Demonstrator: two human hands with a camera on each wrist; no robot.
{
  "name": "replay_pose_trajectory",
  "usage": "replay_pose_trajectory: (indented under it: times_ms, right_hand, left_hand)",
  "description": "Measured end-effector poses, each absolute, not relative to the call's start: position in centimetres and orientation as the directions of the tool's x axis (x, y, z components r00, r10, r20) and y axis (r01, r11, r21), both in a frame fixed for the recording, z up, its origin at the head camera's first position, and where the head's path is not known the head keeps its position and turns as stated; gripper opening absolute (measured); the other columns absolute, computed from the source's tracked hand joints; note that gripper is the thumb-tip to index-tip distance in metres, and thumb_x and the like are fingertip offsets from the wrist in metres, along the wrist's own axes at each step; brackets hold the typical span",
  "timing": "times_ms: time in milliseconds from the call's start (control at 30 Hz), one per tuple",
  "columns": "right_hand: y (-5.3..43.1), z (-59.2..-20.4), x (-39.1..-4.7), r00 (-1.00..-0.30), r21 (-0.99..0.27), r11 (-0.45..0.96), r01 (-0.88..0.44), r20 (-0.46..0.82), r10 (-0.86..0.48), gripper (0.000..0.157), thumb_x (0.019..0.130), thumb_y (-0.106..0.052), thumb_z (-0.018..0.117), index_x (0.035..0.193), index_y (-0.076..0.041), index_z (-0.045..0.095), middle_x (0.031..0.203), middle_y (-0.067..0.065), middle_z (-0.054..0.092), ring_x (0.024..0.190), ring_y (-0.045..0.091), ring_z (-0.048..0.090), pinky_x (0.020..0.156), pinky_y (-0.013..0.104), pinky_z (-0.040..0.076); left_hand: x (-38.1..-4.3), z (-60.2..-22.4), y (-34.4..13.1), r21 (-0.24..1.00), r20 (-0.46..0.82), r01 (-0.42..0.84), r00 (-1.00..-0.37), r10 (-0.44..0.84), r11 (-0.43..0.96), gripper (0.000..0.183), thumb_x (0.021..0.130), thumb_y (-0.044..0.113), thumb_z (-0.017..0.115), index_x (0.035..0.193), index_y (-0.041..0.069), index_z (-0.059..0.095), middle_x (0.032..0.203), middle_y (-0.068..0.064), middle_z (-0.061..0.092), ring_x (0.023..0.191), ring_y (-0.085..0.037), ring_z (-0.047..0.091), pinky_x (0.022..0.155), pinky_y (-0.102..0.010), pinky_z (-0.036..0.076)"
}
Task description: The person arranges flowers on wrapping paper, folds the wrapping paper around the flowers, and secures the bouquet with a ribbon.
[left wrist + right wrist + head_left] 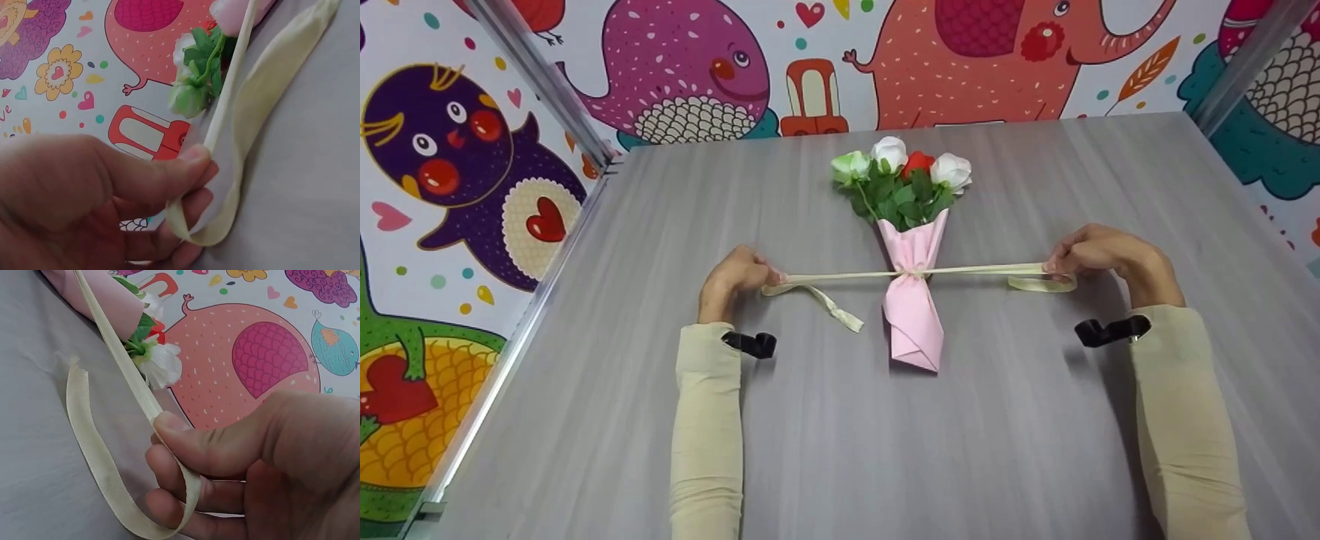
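Observation:
A bouquet of white, red and pale green roses (904,176) lies on the table, its stems wrapped in pink paper (913,322). Cream ribbon (982,269) crosses the paper's narrow waist, where it looks knotted, and runs taut out to both sides. My left hand (739,277) pinches one length between thumb and fingers; a loose tail hangs past it, clear in the left wrist view. On the other side my right hand (1110,259) pinches the opposite length, and its frayed tail (84,422) curls below the fingers in the right wrist view.
The grey wood-grain table (825,442) extends around the bouquet. Behind it and at the left stand panels with cartoon animals (975,67), edged by metal posts (540,82). A black strap mount (750,344) sits on each wrist.

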State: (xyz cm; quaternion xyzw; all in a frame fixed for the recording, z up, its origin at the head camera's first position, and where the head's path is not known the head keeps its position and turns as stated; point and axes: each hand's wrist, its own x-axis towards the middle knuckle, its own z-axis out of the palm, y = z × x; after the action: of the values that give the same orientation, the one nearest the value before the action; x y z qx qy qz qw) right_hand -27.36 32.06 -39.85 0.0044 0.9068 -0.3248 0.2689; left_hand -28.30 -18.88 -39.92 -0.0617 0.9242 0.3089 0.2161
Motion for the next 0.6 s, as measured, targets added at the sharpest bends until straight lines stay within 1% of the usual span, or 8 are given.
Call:
replay_pose_trajectory:
  times_ms: [33, 200, 267, 333, 400, 433, 500, 600]
  right_hand:
    - [32.2, -39.9, -27.4, -0.856, -0.585, 0.790, 0.184, -0.490, -0.164, 0.018, 0.092, -0.023, 0.067, 0.097, -0.006, 0.073, 0.074, -0.007, 0.056, 0.078, 0.015, 0.048, 0.069, 0.029, 0.039]
    - [32.7, -39.9, -27.3, -0.868, -0.572, 0.797, 0.196, -0.479, -0.131, 0.017, 0.090, -0.020, 0.068, 0.096, -0.005, 0.074, 0.080, -0.006, 0.060, 0.085, 0.017, 0.048, 0.073, 0.031, 0.039]
    - [32.9, -39.9, -27.2, -0.871, -0.562, 0.802, 0.203, -0.478, -0.114, 0.018, 0.089, -0.020, 0.068, 0.097, -0.005, 0.074, 0.081, -0.006, 0.061, 0.085, 0.017, 0.049, 0.073, 0.031, 0.039]
    - [33.2, -40.0, -27.2, -0.873, -0.557, 0.804, 0.210, -0.476, -0.101, 0.019, 0.089, -0.021, 0.068, 0.098, -0.005, 0.075, 0.081, -0.006, 0.061, 0.083, 0.018, 0.049, 0.071, 0.030, 0.040]
    - [33.2, -39.9, -27.2, -0.874, -0.557, 0.801, 0.220, -0.477, -0.092, 0.021, 0.089, -0.022, 0.069, 0.099, -0.004, 0.075, 0.081, -0.007, 0.062, 0.084, 0.018, 0.049, 0.071, 0.031, 0.039]
    - [33.1, -39.9, -27.2, -0.874, -0.558, 0.799, 0.222, -0.477, -0.090, 0.022, 0.090, -0.023, 0.069, 0.099, -0.004, 0.075, 0.081, -0.006, 0.062, 0.084, 0.018, 0.049, 0.071, 0.031, 0.038]
    - [33.0, -39.8, -27.2, -0.877, -0.563, 0.797, 0.218, -0.471, -0.093, 0.023, 0.090, -0.023, 0.070, 0.099, -0.003, 0.074, 0.081, -0.006, 0.063, 0.085, 0.019, 0.049, 0.072, 0.032, 0.038]
    - [32.5, -39.7, -27.2, -0.881, -0.562, 0.804, 0.194, -0.461, -0.110, 0.024, 0.091, -0.024, 0.070, 0.099, -0.002, 0.073, 0.080, -0.004, 0.062, 0.086, 0.020, 0.049, 0.072, 0.033, 0.038]
  left_hand:
    - [-28.3, -39.9, -19.0, 0.534, -0.445, -0.251, -0.895, 0.016, 0.807, 0.016, 0.090, 0.018, 0.071, 0.095, 0.004, 0.070, 0.090, -0.002, 0.056, 0.085, -0.020, 0.047, 0.072, -0.030, 0.039]
    - [-28.4, -40.1, -19.8, 0.491, -0.462, -0.274, -0.887, -0.020, 0.827, 0.017, 0.091, 0.021, 0.070, 0.086, 0.006, 0.064, 0.082, -0.002, 0.049, 0.081, -0.020, 0.045, 0.071, -0.031, 0.039]
    - [-28.5, -40.1, -20.0, 0.476, -0.472, -0.291, -0.881, -0.038, 0.830, 0.022, 0.092, 0.024, 0.070, 0.095, 0.002, 0.068, 0.088, -0.005, 0.054, 0.086, -0.022, 0.048, 0.078, -0.035, 0.045]
    - [-28.5, -40.2, -20.1, 0.472, -0.489, -0.307, -0.871, -0.044, 0.827, 0.034, 0.093, 0.027, 0.070, 0.110, -0.002, 0.070, 0.101, -0.010, 0.059, 0.094, -0.024, 0.050, 0.090, -0.041, 0.049]
    - [-28.5, -40.2, -20.1, 0.468, -0.496, -0.315, -0.867, -0.050, 0.826, 0.043, 0.093, 0.030, 0.070, 0.120, -0.003, 0.068, 0.111, -0.012, 0.060, 0.100, -0.025, 0.051, 0.098, -0.046, 0.048]
    - [-28.5, -40.2, -20.1, 0.469, -0.496, -0.316, -0.867, -0.050, 0.825, 0.043, 0.093, 0.030, 0.070, 0.120, -0.003, 0.068, 0.111, -0.012, 0.060, 0.100, -0.025, 0.051, 0.097, -0.046, 0.048]
    - [-28.5, -40.3, -20.2, 0.471, -0.492, -0.310, -0.869, -0.045, 0.826, 0.037, 0.092, 0.030, 0.071, 0.111, -0.002, 0.069, 0.101, -0.010, 0.059, 0.095, -0.024, 0.050, 0.089, -0.041, 0.049]
    - [-28.3, -40.2, -20.5, 0.473, -0.488, -0.303, -0.872, -0.040, 0.828, 0.023, 0.091, 0.027, 0.072, 0.089, 0.004, 0.066, 0.083, -0.003, 0.049, 0.084, -0.021, 0.045, 0.074, -0.033, 0.041]
